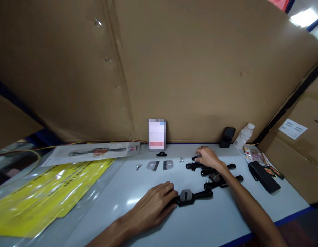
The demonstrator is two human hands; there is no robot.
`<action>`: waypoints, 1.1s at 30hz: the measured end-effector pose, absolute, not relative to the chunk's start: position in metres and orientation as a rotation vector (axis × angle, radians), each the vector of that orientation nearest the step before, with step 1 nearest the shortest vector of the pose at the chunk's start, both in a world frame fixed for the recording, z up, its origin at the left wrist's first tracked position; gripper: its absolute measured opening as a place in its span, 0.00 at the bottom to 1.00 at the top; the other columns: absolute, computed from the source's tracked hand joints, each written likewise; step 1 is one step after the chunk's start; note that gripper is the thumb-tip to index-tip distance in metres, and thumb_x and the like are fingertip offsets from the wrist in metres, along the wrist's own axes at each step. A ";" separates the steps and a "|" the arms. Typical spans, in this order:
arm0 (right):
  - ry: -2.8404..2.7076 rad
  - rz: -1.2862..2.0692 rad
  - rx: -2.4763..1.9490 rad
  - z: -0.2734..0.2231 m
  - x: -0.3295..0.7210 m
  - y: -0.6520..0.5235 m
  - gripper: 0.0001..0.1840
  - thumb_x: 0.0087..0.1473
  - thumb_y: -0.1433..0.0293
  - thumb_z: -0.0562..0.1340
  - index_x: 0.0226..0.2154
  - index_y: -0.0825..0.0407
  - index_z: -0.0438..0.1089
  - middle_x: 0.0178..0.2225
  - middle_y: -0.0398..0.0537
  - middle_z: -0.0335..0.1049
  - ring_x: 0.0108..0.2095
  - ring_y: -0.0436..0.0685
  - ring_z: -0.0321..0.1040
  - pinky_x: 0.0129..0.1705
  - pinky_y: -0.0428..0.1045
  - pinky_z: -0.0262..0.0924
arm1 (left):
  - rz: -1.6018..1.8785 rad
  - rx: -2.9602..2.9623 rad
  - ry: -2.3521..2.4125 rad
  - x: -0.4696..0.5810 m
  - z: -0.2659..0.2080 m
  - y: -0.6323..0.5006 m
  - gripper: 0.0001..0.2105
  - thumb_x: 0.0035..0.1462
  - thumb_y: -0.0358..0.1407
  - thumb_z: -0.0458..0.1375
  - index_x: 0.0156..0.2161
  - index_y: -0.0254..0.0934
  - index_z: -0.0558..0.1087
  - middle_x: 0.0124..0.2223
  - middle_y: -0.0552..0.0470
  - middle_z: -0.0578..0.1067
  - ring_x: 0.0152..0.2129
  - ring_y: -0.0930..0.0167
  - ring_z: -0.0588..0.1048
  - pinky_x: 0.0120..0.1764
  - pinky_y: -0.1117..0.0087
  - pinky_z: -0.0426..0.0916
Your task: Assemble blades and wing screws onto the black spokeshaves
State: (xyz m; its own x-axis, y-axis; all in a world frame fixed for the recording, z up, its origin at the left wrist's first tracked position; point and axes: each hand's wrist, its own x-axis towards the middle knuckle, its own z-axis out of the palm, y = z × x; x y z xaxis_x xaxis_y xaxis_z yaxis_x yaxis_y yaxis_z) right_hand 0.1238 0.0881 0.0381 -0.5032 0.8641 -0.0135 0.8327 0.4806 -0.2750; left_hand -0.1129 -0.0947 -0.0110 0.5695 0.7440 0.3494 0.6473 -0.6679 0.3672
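Observation:
My left hand (159, 202) is wrapped round the left handle of a black spokeshave (204, 195), which lies on the table with a grey blade (185, 195) on its body. My right hand (208, 158) reaches further back, its fingertips pinched together beside a small black cap (194, 158); what they grip is partly hidden. Several more black spokeshaves (212, 185) lie under and around my right forearm. In the middle are two loose flat blades (152, 165), thumbscrews (138, 167) and another black cap (161, 154).
A phone-like screen (157, 135) leans on the cardboard wall (174, 68). Bagged yellow sheets (58, 192) and a packaged spokeshave (97, 152) lie left. At right are a dark phone (227, 137), a white bottle (244, 136), a black case (264, 176) and a cardboard box (300, 147).

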 end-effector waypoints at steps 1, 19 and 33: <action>-2.605 0.393 -1.498 0.037 0.121 0.093 0.10 0.51 0.69 0.75 0.39 0.50 0.81 0.44 0.53 0.80 0.46 0.62 0.75 0.42 0.49 0.60 | 0.718 2.603 1.167 -0.113 -0.011 -0.094 0.04 0.68 0.29 0.54 0.40 0.39 0.70 0.39 0.51 0.74 0.32 0.67 0.71 0.34 0.66 0.62; -2.604 1.105 -0.887 0.047 0.118 0.011 0.06 0.55 0.78 0.70 0.32 0.52 0.80 0.32 0.42 0.79 0.34 0.52 0.72 0.40 0.46 0.60 | 0.583 2.630 1.189 -0.116 -0.013 -0.095 0.04 0.71 0.31 0.53 0.44 0.39 0.71 0.40 0.49 0.73 0.34 0.64 0.71 0.35 0.64 0.64; -2.323 0.320 -1.496 0.046 0.143 0.046 0.08 0.65 0.75 0.63 0.37 0.52 0.79 0.40 0.52 0.80 0.45 0.60 0.73 0.49 0.51 0.61 | 0.641 2.569 1.157 -0.119 -0.019 -0.098 0.08 0.73 0.32 0.49 0.47 0.39 0.71 0.40 0.48 0.73 0.33 0.64 0.71 0.33 0.63 0.65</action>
